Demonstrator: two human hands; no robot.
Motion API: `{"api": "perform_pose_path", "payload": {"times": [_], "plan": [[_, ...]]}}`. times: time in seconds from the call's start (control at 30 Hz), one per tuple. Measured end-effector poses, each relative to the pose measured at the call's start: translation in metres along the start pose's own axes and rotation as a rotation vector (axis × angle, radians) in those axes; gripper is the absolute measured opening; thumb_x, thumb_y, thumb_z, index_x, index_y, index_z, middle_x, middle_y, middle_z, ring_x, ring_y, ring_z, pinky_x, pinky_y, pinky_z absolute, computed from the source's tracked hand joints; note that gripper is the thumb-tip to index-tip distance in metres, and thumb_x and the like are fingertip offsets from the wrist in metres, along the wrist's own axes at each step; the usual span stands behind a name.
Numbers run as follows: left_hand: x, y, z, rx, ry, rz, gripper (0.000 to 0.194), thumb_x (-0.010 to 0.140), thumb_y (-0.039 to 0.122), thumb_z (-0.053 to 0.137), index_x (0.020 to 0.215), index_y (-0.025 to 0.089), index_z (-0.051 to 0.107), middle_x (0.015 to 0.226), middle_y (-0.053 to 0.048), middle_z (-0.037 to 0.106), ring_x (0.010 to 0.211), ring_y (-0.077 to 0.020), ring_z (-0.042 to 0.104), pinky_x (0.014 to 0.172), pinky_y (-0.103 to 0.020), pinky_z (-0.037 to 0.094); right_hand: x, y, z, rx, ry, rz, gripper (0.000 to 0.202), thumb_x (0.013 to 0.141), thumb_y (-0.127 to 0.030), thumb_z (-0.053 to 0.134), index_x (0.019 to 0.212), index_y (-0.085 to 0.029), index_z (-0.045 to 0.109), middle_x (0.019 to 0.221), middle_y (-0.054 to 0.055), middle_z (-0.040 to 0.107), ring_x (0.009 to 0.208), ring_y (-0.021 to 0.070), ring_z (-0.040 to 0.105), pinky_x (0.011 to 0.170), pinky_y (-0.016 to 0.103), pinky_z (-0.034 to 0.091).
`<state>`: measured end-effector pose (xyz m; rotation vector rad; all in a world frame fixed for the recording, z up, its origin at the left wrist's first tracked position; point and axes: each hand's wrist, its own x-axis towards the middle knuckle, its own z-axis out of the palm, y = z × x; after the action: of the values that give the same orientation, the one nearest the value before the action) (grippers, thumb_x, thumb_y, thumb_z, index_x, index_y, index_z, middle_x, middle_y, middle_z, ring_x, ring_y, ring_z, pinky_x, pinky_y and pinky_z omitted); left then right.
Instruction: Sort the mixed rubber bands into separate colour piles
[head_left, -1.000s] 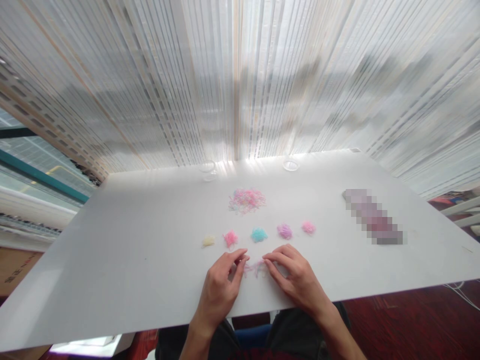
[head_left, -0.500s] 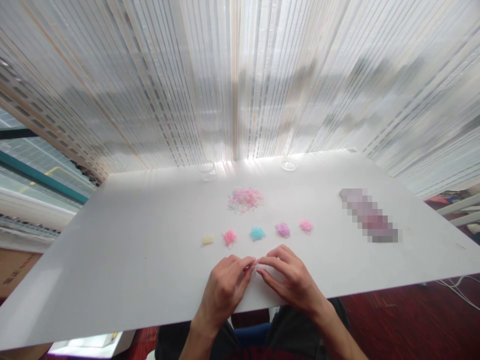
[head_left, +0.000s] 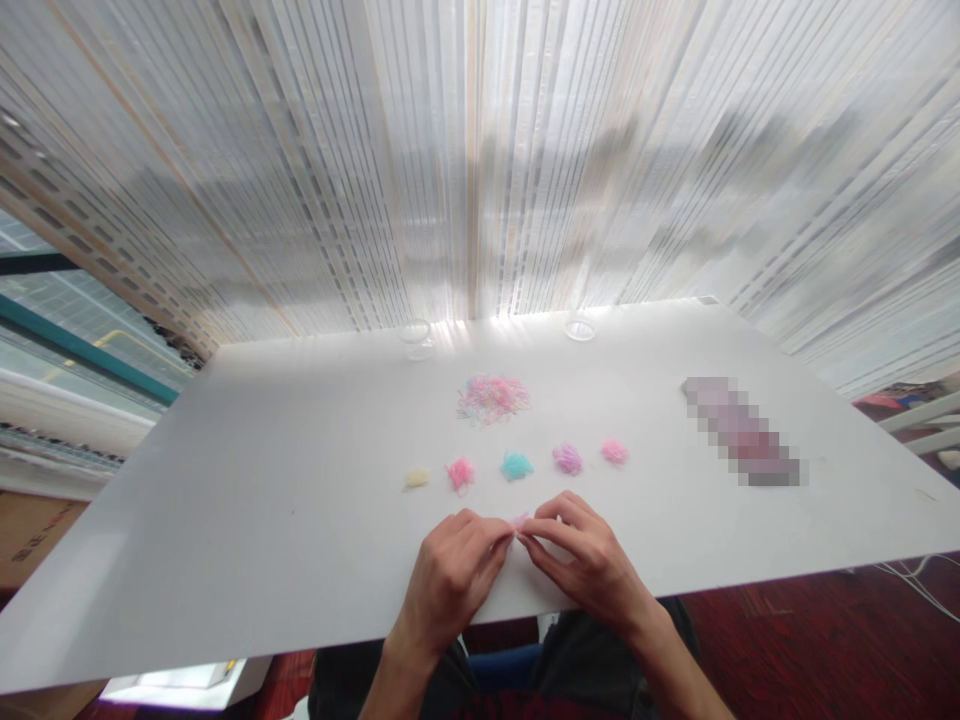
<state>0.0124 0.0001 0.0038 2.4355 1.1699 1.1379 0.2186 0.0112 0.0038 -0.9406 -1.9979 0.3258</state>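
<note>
Near the front edge of the table, my left hand (head_left: pixel 459 562) and my right hand (head_left: pixel 583 550) meet fingertip to fingertip. Each is closed in a pinch on a small tuft of pale pink rubber bands (head_left: pixel 519 521), partly hidden by the fingers. Just beyond lies a row of small rubber-band piles: a pale yellow pile (head_left: pixel 417 478), a bright pink pile (head_left: pixel 460 474), a turquoise pile (head_left: pixel 517 465), a purple pile (head_left: pixel 568 459) and a light pink pile (head_left: pixel 615 452). Farther back spreads a larger mixed-colour pile (head_left: pixel 493 398).
Two clear round containers stand at the back of the white table (head_left: pixel 225 520): a left one (head_left: pixel 418 342) and a right one (head_left: pixel 580 329). A pixelated long object (head_left: pixel 742 435) lies to the right. Translucent striped curtains (head_left: pixel 465 160) hang behind the table.
My right thumb and fingers have closed together and come up against the left fingertips. The pale pink tuft now shows more clearly between them. The piles have stayed put.
</note>
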Motion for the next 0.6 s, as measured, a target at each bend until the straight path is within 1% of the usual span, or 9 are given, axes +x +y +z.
{"api": "perform_pose_path", "payload": {"times": [0.17, 0.33, 0.5, 0.6], "plan": [[-0.0004, -0.0007, -0.0011, -0.036, 0.024, -0.036, 0.009, 0.101, 0.015, 0.061, 0.105, 0.019, 0.067, 0.088, -0.005, 0.076, 0.076, -0.0180, 0.068, 0.070, -0.030, 0.055, -0.0011, -0.0003, -0.0023, 0.012, 0.014, 0.013, 0.015, 0.097, -0.015, 0.066, 0.104, -0.025, 0.074, 0.082, 0.004, 0.068, 0.075, 0.0176, 0.065, 0.066, 0.030, 0.058], [0.0013, 0.0007, -0.0016, -0.038, 0.029, -0.030, 0.008, 0.101, 0.014, 0.061, 0.103, 0.019, 0.067, 0.088, -0.005, 0.076, 0.075, -0.0177, 0.068, 0.070, -0.030, 0.055, -0.0030, 0.0005, -0.0028, 0.029, -0.028, 0.035, 0.015, 0.096, -0.020, 0.069, 0.110, -0.023, 0.073, 0.088, 0.006, 0.069, 0.080, 0.0199, 0.066, 0.069, 0.033, 0.059], [0.0018, 0.0014, -0.0018, -0.035, 0.012, -0.033, 0.009, 0.101, 0.015, 0.061, 0.102, 0.020, 0.068, 0.088, -0.005, 0.076, 0.076, -0.0176, 0.068, 0.070, -0.029, 0.055, -0.0018, 0.0002, -0.0020, 0.027, -0.016, 0.017, 0.012, 0.097, -0.016, 0.066, 0.102, -0.023, 0.074, 0.083, 0.005, 0.069, 0.077, 0.0183, 0.065, 0.067, 0.031, 0.058], [0.0018, 0.0018, -0.0022, -0.019, 0.013, -0.053, 0.009, 0.101, 0.017, 0.060, 0.100, 0.020, 0.068, 0.085, -0.005, 0.075, 0.073, -0.0171, 0.068, 0.068, -0.029, 0.055, -0.0013, 0.0001, -0.0020, 0.028, -0.006, 0.015, 0.013, 0.097, -0.015, 0.066, 0.103, -0.023, 0.074, 0.083, 0.005, 0.069, 0.076, 0.0183, 0.067, 0.067, 0.030, 0.058]]}}
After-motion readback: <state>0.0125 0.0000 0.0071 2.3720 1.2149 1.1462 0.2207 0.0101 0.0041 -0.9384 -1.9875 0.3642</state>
